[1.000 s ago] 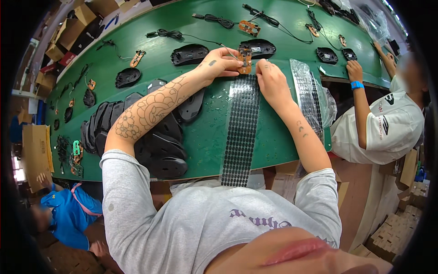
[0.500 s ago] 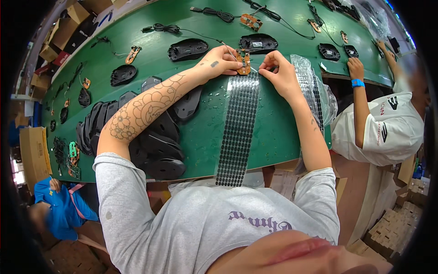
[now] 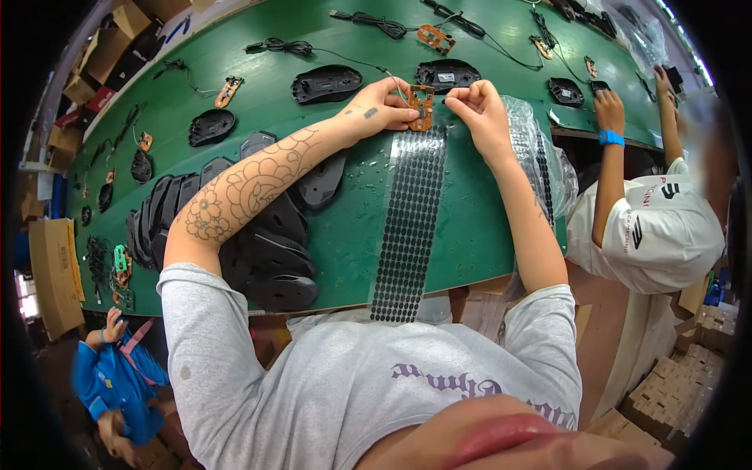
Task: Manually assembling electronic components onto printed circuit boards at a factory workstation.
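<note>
Now the left hand [image 3: 377, 114] grips the orange circuit board [image 3: 424, 97] at the far end of the dotted sheet [image 3: 407, 227]; the right hand [image 3: 480, 111] pinches nearby, on what I can't tell. Cable [image 3: 356, 60] attached, board outside the open black shell [image 3: 327, 84], plenty of black ovals left.

Circuit boards [image 3: 422, 119] and cables [image 3: 282, 48] mark a workshop.

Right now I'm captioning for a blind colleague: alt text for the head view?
A person's left hand holds an orange circuit board over a green table, the right hand beside it. A sheet of black ovals overhangs the near edge; black shells and coiled cables lie around.
</note>
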The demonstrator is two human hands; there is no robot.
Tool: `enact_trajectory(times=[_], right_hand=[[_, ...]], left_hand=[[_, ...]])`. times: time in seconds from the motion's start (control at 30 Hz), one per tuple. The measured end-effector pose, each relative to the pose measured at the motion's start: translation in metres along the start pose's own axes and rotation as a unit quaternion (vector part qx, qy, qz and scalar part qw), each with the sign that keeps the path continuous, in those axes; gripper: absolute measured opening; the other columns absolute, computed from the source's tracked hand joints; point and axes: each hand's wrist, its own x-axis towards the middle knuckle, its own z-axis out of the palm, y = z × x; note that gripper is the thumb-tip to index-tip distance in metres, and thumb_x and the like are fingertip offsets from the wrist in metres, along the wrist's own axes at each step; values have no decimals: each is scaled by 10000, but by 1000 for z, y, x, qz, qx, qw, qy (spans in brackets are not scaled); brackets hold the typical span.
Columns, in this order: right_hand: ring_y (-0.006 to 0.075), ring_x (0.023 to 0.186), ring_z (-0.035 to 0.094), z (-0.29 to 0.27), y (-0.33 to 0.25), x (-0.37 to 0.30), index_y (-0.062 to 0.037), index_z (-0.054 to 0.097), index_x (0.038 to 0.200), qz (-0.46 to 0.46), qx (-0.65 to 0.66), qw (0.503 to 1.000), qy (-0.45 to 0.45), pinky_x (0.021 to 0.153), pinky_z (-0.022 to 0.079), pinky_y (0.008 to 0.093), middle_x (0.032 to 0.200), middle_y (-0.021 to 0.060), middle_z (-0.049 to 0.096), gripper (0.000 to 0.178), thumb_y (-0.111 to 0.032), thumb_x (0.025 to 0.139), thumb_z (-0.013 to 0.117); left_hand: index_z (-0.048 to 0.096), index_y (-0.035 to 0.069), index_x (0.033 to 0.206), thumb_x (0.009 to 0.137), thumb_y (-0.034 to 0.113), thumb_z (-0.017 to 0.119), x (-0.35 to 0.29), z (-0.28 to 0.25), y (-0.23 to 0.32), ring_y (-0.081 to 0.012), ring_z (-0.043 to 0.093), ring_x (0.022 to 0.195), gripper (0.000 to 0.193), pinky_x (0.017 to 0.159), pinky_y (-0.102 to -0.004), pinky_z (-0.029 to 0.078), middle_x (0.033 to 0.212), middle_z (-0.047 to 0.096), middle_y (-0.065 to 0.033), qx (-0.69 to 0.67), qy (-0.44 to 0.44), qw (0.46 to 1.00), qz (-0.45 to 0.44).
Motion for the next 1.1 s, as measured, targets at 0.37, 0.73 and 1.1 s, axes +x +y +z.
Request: enact_trajectory(times=[0.37, 0.73, 1.1], right_hand=[[123, 792, 622, 8, -1, 0, -51, 430, 925, -12, -47, 999, 4, 733, 510, 223, 924, 85, 636, 304, 43, 807, 695], [108, 750, 609, 6, 5, 4, -36, 468, 916, -26, -88, 996, 16, 681, 498, 210, 880, 61, 621, 279, 32, 796, 710], [114, 761, 621, 7, 2, 2, -50, 468, 916, -8, -119, 993, 18, 689, 495, 218, 916, 80, 665, 280, 18, 798, 712]], left_hand=[[475, 32, 1178, 900, 37, 665, 0, 1, 0, -151, 663, 821, 337, 733, -233, 559, 924, 658, -102, -5, -5, 1000, 10], [479, 46, 1191, 894, 30, 667, 4, 0, -2, -153, 662, 821, 352, 740, -238, 561, 941, 660, -110, -12, -18, 1000, 4], [489, 52, 1217, 890, 39, 674, 3, 0, -2, -147, 659, 826, 376, 739, -231, 558, 935, 661, -104, -3, -22, 1000, 11]])
